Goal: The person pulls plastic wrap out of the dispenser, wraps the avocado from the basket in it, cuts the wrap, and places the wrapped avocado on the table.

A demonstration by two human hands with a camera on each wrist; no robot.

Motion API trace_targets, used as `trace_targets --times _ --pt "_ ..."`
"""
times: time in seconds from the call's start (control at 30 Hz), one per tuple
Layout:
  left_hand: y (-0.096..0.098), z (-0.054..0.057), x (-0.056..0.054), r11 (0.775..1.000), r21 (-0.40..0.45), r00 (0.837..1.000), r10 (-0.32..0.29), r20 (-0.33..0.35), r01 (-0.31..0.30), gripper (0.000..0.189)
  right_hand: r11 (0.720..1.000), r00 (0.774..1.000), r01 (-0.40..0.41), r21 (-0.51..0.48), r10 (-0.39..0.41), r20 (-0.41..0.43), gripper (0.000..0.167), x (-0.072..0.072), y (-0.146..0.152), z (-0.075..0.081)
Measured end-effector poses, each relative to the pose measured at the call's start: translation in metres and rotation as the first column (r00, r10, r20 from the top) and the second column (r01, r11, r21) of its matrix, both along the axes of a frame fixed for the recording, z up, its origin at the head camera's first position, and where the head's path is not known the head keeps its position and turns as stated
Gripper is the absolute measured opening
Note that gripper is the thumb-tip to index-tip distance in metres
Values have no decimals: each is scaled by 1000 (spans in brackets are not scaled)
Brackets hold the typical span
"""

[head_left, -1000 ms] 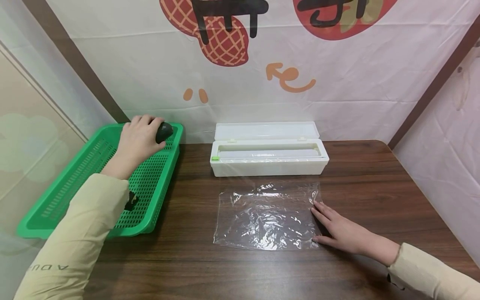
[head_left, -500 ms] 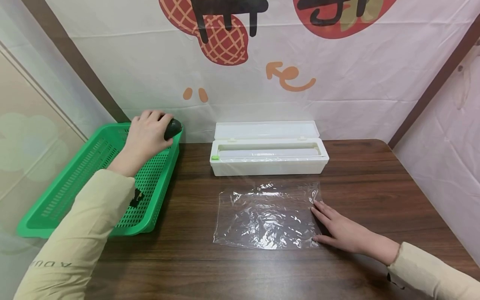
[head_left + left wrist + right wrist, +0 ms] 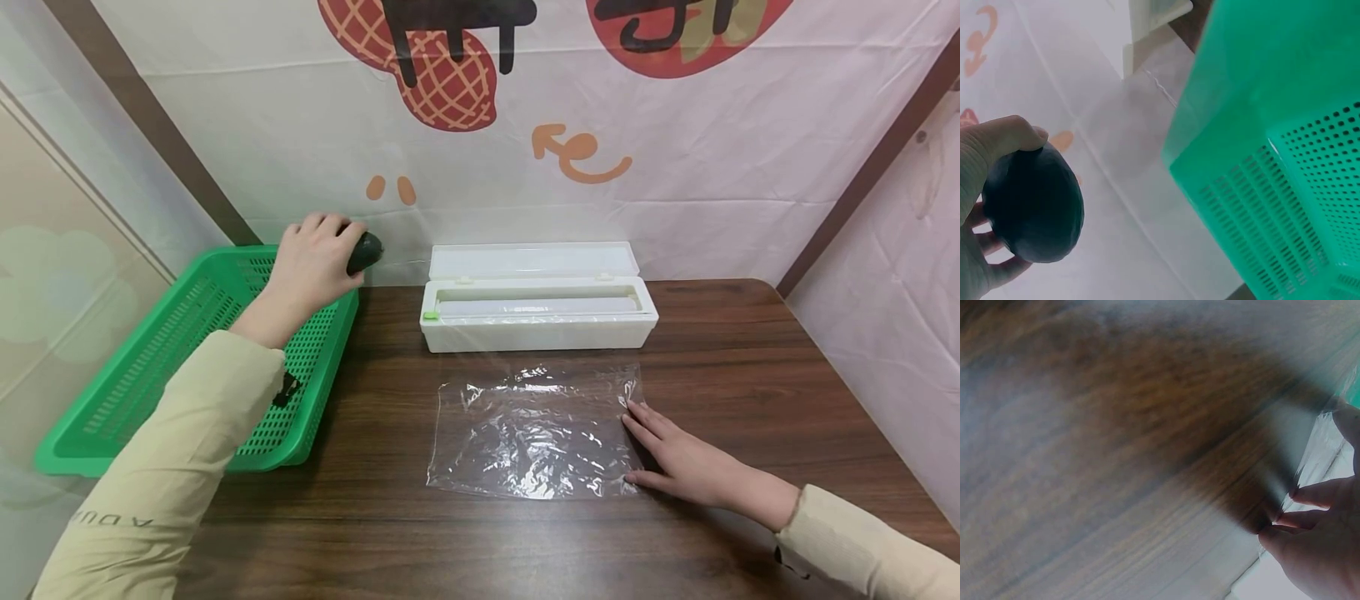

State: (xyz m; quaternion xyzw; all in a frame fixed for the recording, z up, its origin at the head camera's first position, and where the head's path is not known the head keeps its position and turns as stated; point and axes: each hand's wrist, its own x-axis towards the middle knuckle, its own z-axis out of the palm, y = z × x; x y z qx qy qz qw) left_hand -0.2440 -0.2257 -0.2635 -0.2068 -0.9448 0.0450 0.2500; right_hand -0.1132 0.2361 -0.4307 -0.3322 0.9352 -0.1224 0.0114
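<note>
Head, left hand (image 3: 318, 258): grips dark, smooth oval object (image 3: 367, 252) beside green perforated plastic basket (image 3: 339, 354)
Head, right hand (image 3: 678, 458): straight, unclenched fingers touch clear plastic sheet (image 3: 525, 433)
Left wrist: oval object apart from basket
Right wrist: fingertips at sheet's edge

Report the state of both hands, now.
Left hand: closed, holding a dark oval thing, perhaps an avocado.
Right hand: open, touching the right edge of the clear plastic sheet.

Dark ovoid (image 3: 366, 253) aloft, clear film (image 3: 534, 437) outspread
</note>
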Motion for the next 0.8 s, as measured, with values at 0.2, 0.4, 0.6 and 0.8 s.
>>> trace_targets --times 0.2,0.4,0.6,0.8 --pt "9 1 0 999 -13 999 -33 -22 33 48 1000 1000 0 -3 0 0 75 0 0 0" --pt "18 3 2 999 -25 999 -49 -13 48 48 1000 1000 -2 -3 2 -3 74 1 0 0" --pt "30 5 6 996 -26 996 -86 -18 86 47 1000 1000 -2 -2 2 11 74 1 -1 1" --pt "41 7 8 992 -30 991 -128 -38 127 45 1000 1000 -2 2 2 7 74 1 -1 2"
